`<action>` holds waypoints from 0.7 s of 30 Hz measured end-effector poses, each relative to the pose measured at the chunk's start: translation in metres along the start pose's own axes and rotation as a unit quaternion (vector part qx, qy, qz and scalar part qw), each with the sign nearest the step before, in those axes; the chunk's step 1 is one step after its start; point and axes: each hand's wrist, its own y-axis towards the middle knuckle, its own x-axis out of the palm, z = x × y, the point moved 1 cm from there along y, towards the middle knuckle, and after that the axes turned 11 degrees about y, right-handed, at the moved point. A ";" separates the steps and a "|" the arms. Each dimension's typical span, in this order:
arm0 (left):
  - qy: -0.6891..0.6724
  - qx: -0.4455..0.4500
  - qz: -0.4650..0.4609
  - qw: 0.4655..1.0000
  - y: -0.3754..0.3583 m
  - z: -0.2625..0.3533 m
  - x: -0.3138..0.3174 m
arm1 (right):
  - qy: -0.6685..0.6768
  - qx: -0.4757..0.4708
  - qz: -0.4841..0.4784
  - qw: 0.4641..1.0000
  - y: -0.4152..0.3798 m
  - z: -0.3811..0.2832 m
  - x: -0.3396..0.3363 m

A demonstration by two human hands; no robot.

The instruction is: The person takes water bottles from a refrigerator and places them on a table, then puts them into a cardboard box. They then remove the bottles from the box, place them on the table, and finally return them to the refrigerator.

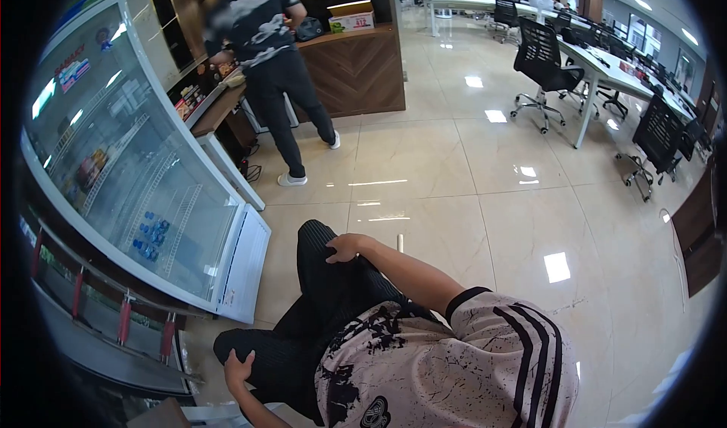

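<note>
My left hand [238, 367] rests on one knee of my dark trousers [261, 356] at the lower left, fingers spread and holding nothing. On the other knee lies my right hand [345, 248], its thumb and fingers apart and nothing in it. Both legs are bent, as in sitting. A pale shirt [439, 360] with black patches and sleeve stripes covers my body at the bottom.
A glass-door fridge [144, 155] with blue-capped bottles [151, 235] stands at the left. Another person [269, 65] is on their feet by a wooden counter [352, 72] bearing a box [351, 19]. Office chairs [541, 61] and white desks [606, 68] are at the right.
</note>
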 end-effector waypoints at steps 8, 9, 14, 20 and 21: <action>-0.013 -0.043 0.044 0.998 -0.042 -0.029 0.014 | -0.017 -0.072 -0.031 0.997 0.027 -0.017 0.006; -0.020 -0.050 0.048 0.997 -0.048 -0.033 0.015 | -0.015 -0.080 -0.036 0.996 0.031 -0.019 0.008; -0.035 -0.093 0.060 0.993 -0.077 -0.044 0.026 | -0.028 -0.118 -0.047 0.992 0.054 -0.029 0.017; -0.057 -0.146 0.067 0.985 -0.108 -0.053 0.042 | -0.048 -0.181 -0.077 0.979 0.076 -0.048 0.027; -0.060 -0.161 0.063 0.983 -0.114 -0.054 0.044 | -0.056 -0.191 -0.081 0.977 0.082 -0.051 0.031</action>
